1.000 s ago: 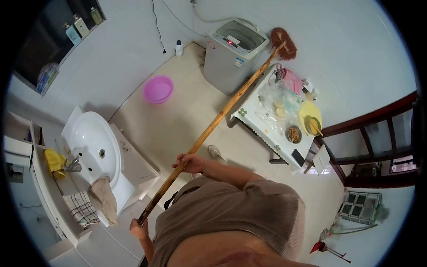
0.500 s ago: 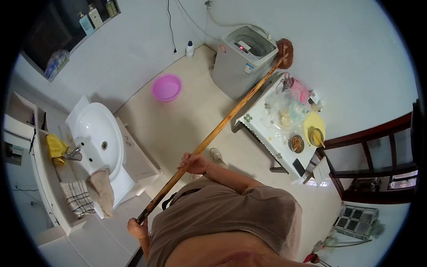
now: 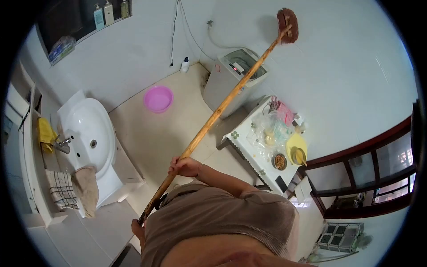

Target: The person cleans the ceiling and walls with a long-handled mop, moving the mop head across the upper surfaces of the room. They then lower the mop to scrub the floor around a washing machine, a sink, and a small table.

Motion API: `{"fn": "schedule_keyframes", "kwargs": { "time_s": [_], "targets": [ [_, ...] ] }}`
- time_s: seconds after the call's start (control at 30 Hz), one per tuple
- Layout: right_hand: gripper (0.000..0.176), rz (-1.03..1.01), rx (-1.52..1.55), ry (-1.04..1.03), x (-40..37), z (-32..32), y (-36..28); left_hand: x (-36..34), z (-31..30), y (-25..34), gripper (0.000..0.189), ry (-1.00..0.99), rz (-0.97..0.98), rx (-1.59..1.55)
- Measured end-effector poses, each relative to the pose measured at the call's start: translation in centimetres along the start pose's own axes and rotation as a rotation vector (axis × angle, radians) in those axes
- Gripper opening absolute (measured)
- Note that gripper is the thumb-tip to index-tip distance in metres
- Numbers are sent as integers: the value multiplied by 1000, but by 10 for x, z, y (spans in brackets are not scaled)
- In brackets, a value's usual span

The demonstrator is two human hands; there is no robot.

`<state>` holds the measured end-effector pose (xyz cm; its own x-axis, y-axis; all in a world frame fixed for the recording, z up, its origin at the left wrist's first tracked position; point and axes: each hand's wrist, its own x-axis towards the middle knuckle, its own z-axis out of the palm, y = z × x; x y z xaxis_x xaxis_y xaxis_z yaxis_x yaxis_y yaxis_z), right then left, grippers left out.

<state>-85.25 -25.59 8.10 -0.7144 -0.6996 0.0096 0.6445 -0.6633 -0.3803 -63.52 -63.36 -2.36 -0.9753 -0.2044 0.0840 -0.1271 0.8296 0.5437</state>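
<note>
A long-handled broom (image 3: 222,107) slants across the view, its wooden pole running from lower left to upper right. Its brown bristle head (image 3: 288,27) is up at the white tiled wall, above and right of the washing machine, with a shadow beside it. My right hand (image 3: 186,165) is wrapped around the pole in front of my body. Down at the pole's dark lower end, my left hand (image 3: 138,229) grips it close to my side, partly hidden by my shirt.
Behind the pole stands a top-loading washing machine (image 3: 227,86). A table (image 3: 235,135) with bags, a yellow basin (image 3: 296,144) and a food bowl (image 3: 279,161) is at right. A pink basin (image 3: 158,99) lies on the floor; a washbasin (image 3: 100,120) is at left.
The broom head has risen up the wall, from beside the washing machine to well above it. Both hands keep hold of the pole, and the view has shifted a little.
</note>
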Motion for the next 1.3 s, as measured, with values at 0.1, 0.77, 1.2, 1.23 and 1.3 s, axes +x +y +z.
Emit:
{"fn": "schedule_keyframes", "kwargs": {
  "time_s": [0.1,0.77,1.2,1.23,1.3],
  "targets": [
    [10,56,-83,50,12,15,-26,-5,37,4,42,0,-176,-135],
    [6,186,7,102,163,-45,-285,152,115,217,34,231,-399,-83],
    [14,179,189,72,156,-148,-316,139,153,284,41,392,-671,-178],
    [14,181,193,76,152,-143,-308,132,145,287,41,388,-675,-174],
    [14,226,113,106,148,-124,-294,125,118,307,41,369,-602,21]
  ]
}}
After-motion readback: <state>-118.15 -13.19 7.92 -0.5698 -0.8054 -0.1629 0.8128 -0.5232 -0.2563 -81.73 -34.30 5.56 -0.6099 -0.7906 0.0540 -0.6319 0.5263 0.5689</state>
